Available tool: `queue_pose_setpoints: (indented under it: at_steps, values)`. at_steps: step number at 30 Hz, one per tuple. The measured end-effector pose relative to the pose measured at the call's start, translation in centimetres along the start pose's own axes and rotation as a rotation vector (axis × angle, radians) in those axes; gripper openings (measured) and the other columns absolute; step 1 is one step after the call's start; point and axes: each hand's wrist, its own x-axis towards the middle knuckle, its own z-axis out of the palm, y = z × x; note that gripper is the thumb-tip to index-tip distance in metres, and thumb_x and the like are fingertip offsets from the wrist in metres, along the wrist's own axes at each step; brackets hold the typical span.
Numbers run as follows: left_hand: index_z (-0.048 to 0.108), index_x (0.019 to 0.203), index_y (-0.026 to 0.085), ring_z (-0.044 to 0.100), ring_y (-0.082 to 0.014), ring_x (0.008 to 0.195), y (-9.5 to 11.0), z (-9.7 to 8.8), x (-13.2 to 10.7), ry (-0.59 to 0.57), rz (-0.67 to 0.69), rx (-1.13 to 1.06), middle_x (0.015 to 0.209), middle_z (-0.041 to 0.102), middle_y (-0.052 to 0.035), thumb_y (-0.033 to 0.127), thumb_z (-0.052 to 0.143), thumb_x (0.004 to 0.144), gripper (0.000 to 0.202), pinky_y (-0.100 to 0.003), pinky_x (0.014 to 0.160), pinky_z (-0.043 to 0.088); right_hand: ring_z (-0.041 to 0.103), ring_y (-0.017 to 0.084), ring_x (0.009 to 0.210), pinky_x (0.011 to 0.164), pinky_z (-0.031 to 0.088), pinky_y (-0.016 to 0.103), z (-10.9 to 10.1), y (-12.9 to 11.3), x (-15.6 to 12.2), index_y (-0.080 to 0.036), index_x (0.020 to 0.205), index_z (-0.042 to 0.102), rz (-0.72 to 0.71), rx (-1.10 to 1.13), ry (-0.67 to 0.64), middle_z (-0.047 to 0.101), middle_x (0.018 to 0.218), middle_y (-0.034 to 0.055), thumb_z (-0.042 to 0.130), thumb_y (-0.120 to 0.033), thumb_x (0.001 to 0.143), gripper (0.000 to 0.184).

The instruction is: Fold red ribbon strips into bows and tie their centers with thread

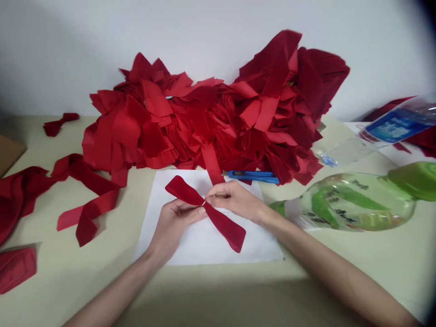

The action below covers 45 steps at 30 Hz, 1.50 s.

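From my remote seat I'm seeing the L hand pinching a red velvet ribbon bow approx. at its waist, thumb lying on the near side, other fingers partly hidden behind. The R hand is meeting it from the right, thumb & index drawn together at the thin white tie around the waist; I'm not managing to tell if they're gripping the tie or just touching it. The bow is sitting between both hands, slanting from far left to near right, loops spreading either side, above a white paper sheet.

Just beyond the R hand, a blue utility knife is lying crosswise at the sheet's far edge, blade end pointing left. A red ribbon strip is hanging out of the big red ribbon pile, which is filling the far centre & standing against the pale wall.

Over on the left, a long twisted ribbon is trailing across the cream tabletop; farther off, a small red bow is lying alone. A brown cardboard edge is showing at far left.

On the right, a clear-&-green plastic bottle w/ dark handwriting is lying near the R forearm; beyond it, a clear bottle w/ blue label is lying at a slant.
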Motion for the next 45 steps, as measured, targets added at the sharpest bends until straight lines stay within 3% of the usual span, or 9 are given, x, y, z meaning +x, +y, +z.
queue_pose_setpoints:
  at_steps: [7, 13, 16, 19, 25, 30, 35, 40, 45]
  values:
    - [0.069, 0.066, 0.015, 0.062, -0.0102, 0.070, 0.2, 0.4, -0.1, -0.038, -0.011, -0.056, 0.060, 0.066, 0.0025, 0.021, 0.072, 0.073, 0.010, -0.031, 0.092, 0.049, 0.032, 0.005, 0.050, 0.049, 0.025, 0.020, -0.1, 0.2, 0.0, -0.013, 0.078, 0.064, -0.036, -0.056, 0.014, 0.041, 0.055, -0.0060, 0.054, -0.026, 0.080, 0.017]
    - [0.068, 0.065, 0.012, 0.062, -0.0139, 0.078, -0.2, 0.1, 0.1, -0.089, -0.049, -0.131, 0.067, 0.067, -0.0018, 0.019, 0.070, 0.074, 0.012, -0.037, 0.094, 0.048, 0.031, 0.005, 0.048, 0.048, 0.024, 0.020, -0.3, 0.6, 0.5, -0.013, 0.080, 0.064, -0.032, 0.020, 0.022, 0.039, 0.052, -0.0079, 0.061, -0.031, 0.077, 0.018]
    - [0.068, 0.066, 0.013, 0.061, -0.0119, 0.074, -0.4, 0.1, 0.2, -0.095, -0.055, -0.195, 0.065, 0.065, 0.0003, 0.016, 0.070, 0.074, 0.008, -0.038, 0.092, 0.049, 0.040, 0.006, 0.052, 0.051, 0.029, 0.020, -0.4, 1.0, 0.7, -0.013, 0.078, 0.065, -0.038, 0.055, 0.004, 0.048, 0.057, -0.0054, 0.062, -0.031, 0.076, 0.018]
    - [0.069, 0.065, 0.014, 0.061, -0.0102, 0.071, -0.5, 0.0, 0.2, -0.089, -0.058, -0.214, 0.063, 0.065, 0.0014, 0.013, 0.071, 0.073, 0.009, -0.037, 0.092, 0.050, 0.047, 0.007, 0.059, 0.055, 0.034, 0.021, -0.4, 1.1, 0.8, -0.013, 0.079, 0.066, -0.033, 0.078, -0.010, 0.056, 0.065, -0.0022, 0.062, -0.030, 0.076, 0.017]
    - [0.071, 0.077, 0.014, 0.062, -0.0117, 0.076, -0.7, 0.0, 0.3, -0.086, -0.036, -0.219, 0.072, 0.068, -0.0007, 0.016, 0.072, 0.072, 0.005, -0.035, 0.091, 0.050, 0.045, 0.007, 0.055, 0.054, 0.033, 0.021, -0.4, 0.9, 0.5, -0.014, 0.078, 0.066, -0.016, 0.062, -0.008, 0.056, 0.063, -0.0027, 0.060, -0.029, 0.077, 0.017]
    - [0.070, 0.075, 0.015, 0.063, -0.0124, 0.075, -0.6, 0.1, 0.2, -0.054, -0.005, -0.173, 0.075, 0.069, -0.0014, 0.019, 0.071, 0.074, 0.005, -0.032, 0.085, 0.052, 0.046, 0.007, 0.057, 0.057, 0.035, 0.022, -0.3, 0.9, 0.6, -0.014, 0.077, 0.065, -0.024, 0.048, -0.012, 0.056, 0.065, -0.0026, 0.059, -0.025, 0.076, 0.013]
    - [0.068, 0.073, 0.014, 0.063, -0.0160, 0.083, -0.3, 0.0, 0.4, -0.057, 0.041, -0.202, 0.076, 0.068, -0.0026, 0.020, 0.067, 0.077, 0.008, -0.033, 0.087, 0.049, 0.041, 0.007, 0.056, 0.054, 0.031, 0.021, -0.5, 0.7, 0.5, -0.014, 0.078, 0.065, -0.047, -0.006, 0.007, 0.051, 0.062, -0.0035, 0.059, -0.031, 0.078, 0.018]
    - [0.067, 0.075, 0.014, 0.062, -0.0159, 0.084, 0.0, -0.2, 0.6, -0.076, 0.059, -0.239, 0.078, 0.067, -0.0033, 0.019, 0.064, 0.081, 0.009, -0.033, 0.087, 0.048, 0.030, 0.006, 0.051, 0.048, 0.022, 0.021, -0.6, -0.4, -0.1, -0.014, 0.074, 0.062, -0.083, -0.094, 0.040, 0.036, 0.055, -0.0066, 0.057, -0.032, 0.081, 0.020]
    - [0.064, 0.062, 0.014, 0.057, -0.0108, 0.071, 0.2, -0.3, 0.5, -0.046, 0.035, -0.293, 0.061, 0.060, 0.0011, 0.016, 0.064, 0.080, 0.019, -0.028, 0.081, 0.048, 0.028, 0.006, 0.046, 0.047, 0.023, 0.021, 1.5, -2.0, -1.7, -0.016, 0.076, 0.062, -0.118, -0.315, 0.166, 0.030, 0.048, -0.0086, 0.052, -0.024, 0.084, 0.016]
